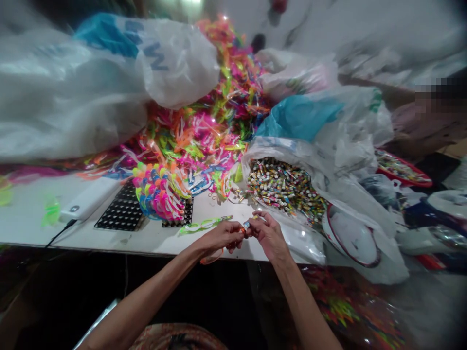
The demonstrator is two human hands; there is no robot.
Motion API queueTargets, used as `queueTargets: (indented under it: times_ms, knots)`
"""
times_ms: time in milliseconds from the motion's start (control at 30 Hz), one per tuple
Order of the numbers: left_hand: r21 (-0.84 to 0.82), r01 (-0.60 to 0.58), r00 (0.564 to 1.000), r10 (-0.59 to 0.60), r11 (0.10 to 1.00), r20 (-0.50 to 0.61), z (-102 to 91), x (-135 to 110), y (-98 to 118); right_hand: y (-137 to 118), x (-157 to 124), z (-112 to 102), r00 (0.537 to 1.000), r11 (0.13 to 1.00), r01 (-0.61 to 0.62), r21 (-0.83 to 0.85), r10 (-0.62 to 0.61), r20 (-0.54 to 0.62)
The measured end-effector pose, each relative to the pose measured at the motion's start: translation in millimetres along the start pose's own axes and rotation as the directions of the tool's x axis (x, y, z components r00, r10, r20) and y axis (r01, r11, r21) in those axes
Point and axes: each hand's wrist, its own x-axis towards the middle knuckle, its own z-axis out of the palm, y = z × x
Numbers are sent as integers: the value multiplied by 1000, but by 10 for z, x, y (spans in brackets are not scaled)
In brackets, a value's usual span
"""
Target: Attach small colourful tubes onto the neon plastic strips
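My left hand (226, 234) pinches an orange plastic strap piece (211, 259), whose loop hangs below the fingers at the table edge. Close against it, my right hand (269, 236) grips a small patterned cylinder (246, 225) with a pale end. The two pieces meet between my fingertips; whether they are joined I cannot tell. Just left of my hands lies a green-and-white strap piece (204, 224) with a small cylinder at its tip. Beyond my right hand, an opened plastic bag (266, 144) holds a heap of small patterned cylinders (280, 187).
Bright strap pieces (204, 131) pile up at the back. A bundle of colourful pieces (158, 192) rests on black perforated trays (120, 209). A white power bank (87, 199) with a cable lies left. A white bowl (352, 236) tilts at right; another person (419, 121) sits beyond.
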Motion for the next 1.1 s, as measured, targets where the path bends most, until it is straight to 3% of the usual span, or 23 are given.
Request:
queueTargets:
  times_ms: [600,800,1000,1100]
  knots:
    - [-59,19,996,-14,998,90,-91,-3,-64,-37,-65,13,989,996,-83,31,79,127]
    - [-60,63,997,-60,996,51,-68,-40,-8,14,-69,-5,988,997,-72,15,70,138]
    - [55,2,999,-4,999,33,-81,-28,-25,86,-71,-32,997,995,-7,-97,15,80]
    - [254,-16,1000,17,967,2,-134,29,-19,123,6,-63,997,996,-30,-87,37,75]
